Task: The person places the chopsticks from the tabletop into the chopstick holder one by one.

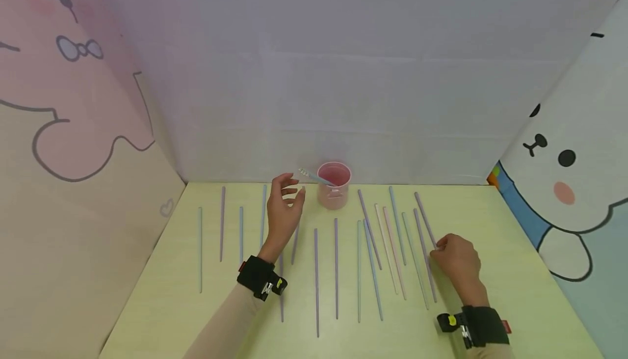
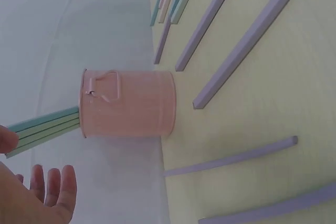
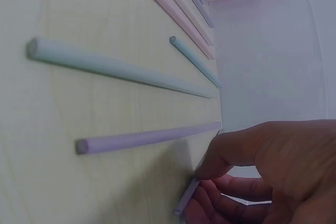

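Note:
My right hand (image 1: pixel 458 261) pinches the near end of a purple pencil-like stick (image 1: pixel 424 213) between thumb and fingers at the right of the table; in the right wrist view this stick's end (image 3: pixel 185 199) pokes out below the thumb. My left hand (image 1: pixel 284 214) is raised just left of a pink cup (image 1: pixel 333 198), fingers loosely bent and apart with nothing gripped. Several blue and green sticks (image 2: pixel 47 124) lean out of the cup toward that hand. In the left wrist view, the left thumb (image 2: pixel 7 140) overlaps their outer ends.
Pastel sticks lie spread over the pale table (image 1: pixel 157 304), including a green stick (image 1: pixel 200 250) at far left, a pink stick (image 1: pixel 394 253) and a purple stick (image 1: pixel 424 255) beside the right hand. A white backdrop (image 1: pixel 343 103) rises behind the cup, with printed panels at both sides.

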The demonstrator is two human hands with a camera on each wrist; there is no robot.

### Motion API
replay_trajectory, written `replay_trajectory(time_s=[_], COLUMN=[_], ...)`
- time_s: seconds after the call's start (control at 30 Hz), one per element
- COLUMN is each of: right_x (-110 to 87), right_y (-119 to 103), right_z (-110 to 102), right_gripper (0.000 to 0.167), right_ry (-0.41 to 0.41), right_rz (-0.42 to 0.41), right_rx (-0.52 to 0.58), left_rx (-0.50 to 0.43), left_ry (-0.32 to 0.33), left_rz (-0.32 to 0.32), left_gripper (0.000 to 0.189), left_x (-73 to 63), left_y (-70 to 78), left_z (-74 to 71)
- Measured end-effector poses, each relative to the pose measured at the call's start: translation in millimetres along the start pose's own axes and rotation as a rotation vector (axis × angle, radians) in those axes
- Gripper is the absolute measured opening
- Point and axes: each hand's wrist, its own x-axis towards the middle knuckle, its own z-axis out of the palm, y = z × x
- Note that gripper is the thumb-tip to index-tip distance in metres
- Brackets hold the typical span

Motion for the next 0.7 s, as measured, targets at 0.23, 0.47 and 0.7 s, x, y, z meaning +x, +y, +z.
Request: replay_trajectory(time_s=[0.23, 0.47, 0.7], right_x=[-2.2, -6.5, -11.7], right_y=[0.9, 4.0, 1.7], right_z=[-9.7, -14.0, -10.9], right_gripper=[0.025, 0.024, 0.023], right_ry=[-0.054, -0.068, -0.051], right_rz=[0.041, 0.04, 0.025], right_rx=[0.01, 0.021, 0.059], left_rx=[-0.041, -0.049, -0.141], left_ry=[0.027, -0.008, -0.048], left_rz=[-0.14, -0.195, -0.269], left_gripper=[0.039, 0.031, 0.037], left_x=[-13.2, -25.1, -32.6], left_y=[6.8, 25.5, 1.2], left_z=[-3.2, -9.2, -6.7])
